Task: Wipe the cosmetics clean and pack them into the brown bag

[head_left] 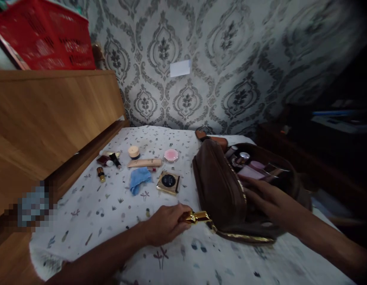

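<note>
A dark brown makeup bag (213,182) with a gold zip lies unzipped at right, its lid folded back to the left. My left hand (168,223) is closed around a shiny gold-coloured piece (199,216) at the bag's front left corner; whether it is a zip pull or a separate item I cannot tell. My right hand (269,198) reaches into the bag, fingers stretched out and partly hidden, beside a pink item (250,172). A silver-capped container (242,158) and other cosmetics lie inside the bag.
On the patterned white cloth (124,221) lie a blue cloth (140,179), a gold compact (168,181), a pink round compact (171,155), a beige tube (144,162), a cream jar (134,152) and several small bottles. A wooden panel (58,107) borders the left; behind stands the wall.
</note>
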Motion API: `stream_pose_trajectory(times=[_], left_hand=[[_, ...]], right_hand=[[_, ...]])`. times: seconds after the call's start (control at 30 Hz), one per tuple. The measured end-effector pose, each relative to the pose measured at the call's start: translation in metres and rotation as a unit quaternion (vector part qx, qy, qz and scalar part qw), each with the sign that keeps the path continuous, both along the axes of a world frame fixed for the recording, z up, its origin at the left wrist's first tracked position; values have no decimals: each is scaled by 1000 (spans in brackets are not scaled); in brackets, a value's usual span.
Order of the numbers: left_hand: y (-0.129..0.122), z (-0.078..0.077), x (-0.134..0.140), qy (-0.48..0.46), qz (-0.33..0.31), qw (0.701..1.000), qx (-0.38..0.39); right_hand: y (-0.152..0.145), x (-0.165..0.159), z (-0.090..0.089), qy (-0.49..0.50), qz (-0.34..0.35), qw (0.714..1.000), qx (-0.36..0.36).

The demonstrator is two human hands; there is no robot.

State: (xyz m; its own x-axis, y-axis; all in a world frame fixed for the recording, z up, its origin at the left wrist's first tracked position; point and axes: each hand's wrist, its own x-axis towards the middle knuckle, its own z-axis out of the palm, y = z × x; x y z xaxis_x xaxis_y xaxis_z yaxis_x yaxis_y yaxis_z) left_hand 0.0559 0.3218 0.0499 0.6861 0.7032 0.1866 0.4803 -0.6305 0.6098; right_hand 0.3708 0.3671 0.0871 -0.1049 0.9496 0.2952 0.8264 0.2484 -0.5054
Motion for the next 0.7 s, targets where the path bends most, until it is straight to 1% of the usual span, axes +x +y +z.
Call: stream_pose_trajectory(times=[0.07, 0.1, 0.17, 0.3, 0.37, 0.47, 0.6, 0.7], left_hand=[[-3, -1, 0, 6, 11, 1000, -9], [-4, -3, 0, 8, 15, 1000, -14], [-5, -7, 0, 5, 20, 1000, -19], [-2, -20, -2, -19, 29, 999, -7], [-1, -24, -3, -24, 23, 999, -15], [-1, -26, -2, -30, 29, 999, -30], [-6, -23, 5, -50, 84, 994, -47], [-10, -18, 12, -65, 113, 990, -57]], right_hand=[[-9, -4, 14, 26, 40, 998, -46], [-14, -7, 20, 33, 38, 997, -52], [-24, -13, 33, 35, 33, 997, -55], [-41, -22, 50, 17, 74, 996, -48], [-48, -24, 54, 6, 92, 995, -42], [-56, -23, 58, -15, 117, 993, -29], [-61, -20, 60, -43, 163, 985, -18], [-63, -20, 61, -17, 181, 983, -1]])
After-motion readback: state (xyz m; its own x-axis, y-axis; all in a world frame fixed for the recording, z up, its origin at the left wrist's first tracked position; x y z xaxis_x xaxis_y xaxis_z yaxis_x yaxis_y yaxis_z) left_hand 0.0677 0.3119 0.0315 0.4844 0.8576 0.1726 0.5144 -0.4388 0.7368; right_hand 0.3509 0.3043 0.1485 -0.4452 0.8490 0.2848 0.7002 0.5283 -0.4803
